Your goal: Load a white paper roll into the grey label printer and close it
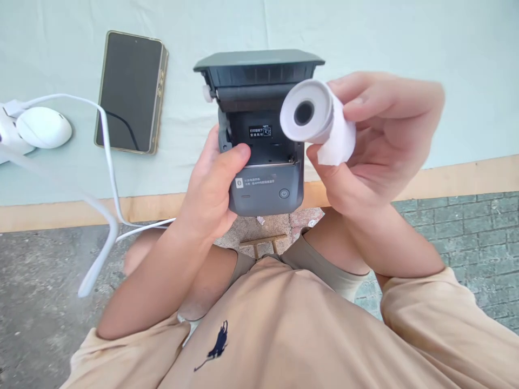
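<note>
A small dark grey label printer [265, 189] is gripped by my left hand [211, 189], its thumb over the left rim of the paper bay. The printer's lid [259, 59] stands raised, so the black bay with a small printed sticker [260, 131] shows. Between the thumb and fingers of my right hand [377, 129] is a white paper roll [328, 124], its hollow core facing left toward me. The roll's loose end hangs down at its lower side. It is held in front of the bay's upper right corner, hiding part of the lid; whether they touch I cannot tell.
A smartphone [127, 92] lies on the pale cloth-covered table [385, 32] at left. Beside it are a white rounded case [44, 127] and a white cable [107, 146] that runs over the wooden table edge [466, 175]. My knees and a paved floor [466, 232] are below.
</note>
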A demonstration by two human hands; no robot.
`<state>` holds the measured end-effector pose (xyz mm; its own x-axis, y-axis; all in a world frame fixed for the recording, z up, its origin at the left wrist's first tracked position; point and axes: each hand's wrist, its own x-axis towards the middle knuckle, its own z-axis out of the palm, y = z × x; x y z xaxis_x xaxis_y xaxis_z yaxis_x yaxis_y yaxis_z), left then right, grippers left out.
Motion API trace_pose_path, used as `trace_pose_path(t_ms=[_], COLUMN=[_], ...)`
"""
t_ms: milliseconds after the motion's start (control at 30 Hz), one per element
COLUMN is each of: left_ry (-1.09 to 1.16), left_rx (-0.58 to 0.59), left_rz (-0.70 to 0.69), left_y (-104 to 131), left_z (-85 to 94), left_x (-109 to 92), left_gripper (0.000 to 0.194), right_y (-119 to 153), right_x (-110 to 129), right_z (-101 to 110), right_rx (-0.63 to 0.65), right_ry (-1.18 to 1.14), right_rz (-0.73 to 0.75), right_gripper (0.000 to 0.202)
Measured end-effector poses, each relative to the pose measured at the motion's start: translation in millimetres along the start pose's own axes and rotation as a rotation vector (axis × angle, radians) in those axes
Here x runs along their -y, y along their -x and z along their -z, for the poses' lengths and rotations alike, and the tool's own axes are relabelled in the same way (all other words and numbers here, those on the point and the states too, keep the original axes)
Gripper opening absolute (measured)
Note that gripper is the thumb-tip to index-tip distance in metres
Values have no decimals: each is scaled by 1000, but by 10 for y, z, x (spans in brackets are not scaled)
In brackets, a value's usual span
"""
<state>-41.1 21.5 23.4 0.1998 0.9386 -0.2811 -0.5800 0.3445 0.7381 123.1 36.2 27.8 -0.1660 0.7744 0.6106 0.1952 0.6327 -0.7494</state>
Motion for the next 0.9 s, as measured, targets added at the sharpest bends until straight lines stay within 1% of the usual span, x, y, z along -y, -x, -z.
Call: trace_pose_path(t_ms=[67, 167, 233, 333, 400, 433, 500, 567, 633, 733, 833, 900], left_ry=[-25, -89, -144, -184, -180, -171, -153, -154, -170, -173, -161, -158], left_rx=[-5, -27, -18, 27, 36, 32, 19, 11, 3, -2, -13, -24], left_rz=[3, 27, 70, 154, 187, 186, 176, 180, 192, 185, 169, 158], left_y=[-16, -35, -36, -25, -19, -17, -16, -14, -12, -9, -9, -10], left_z=[18, 33, 37, 44, 46, 45, 36, 19, 0, -24, -37, -39], left_x=[21, 31, 25, 22, 32, 37, 43, 40, 30, 25, 39, 50], left_gripper=[16, 18, 21, 26, 28, 29, 30, 31, 32, 31, 28, 27], right_y=[-84, -183, -216, -218, -193, -176, -140, -111, -93, -78, -61, -45], right_x=[-13, -6, 0, -6, -9, -7, 6, 23, 33, 35, 36, 43], right_z=[27, 55, 78, 119, 135, 136, 128, 115, 107, 104, 94, 84], right_rx=[17, 36, 10, -26, -21, 10, 124, 240, 284, 250, 221, 199], right_ry=[36, 134, 227, 311, 317, 323, 378, 484, 573, 673, 760, 761], right_rz=[64, 92, 60, -29, -17, 2, 24, 6, -33, -80, -104, -92], right_gripper=[28, 22, 19, 14, 15, 16, 21, 25, 22, 9, 8, 7])
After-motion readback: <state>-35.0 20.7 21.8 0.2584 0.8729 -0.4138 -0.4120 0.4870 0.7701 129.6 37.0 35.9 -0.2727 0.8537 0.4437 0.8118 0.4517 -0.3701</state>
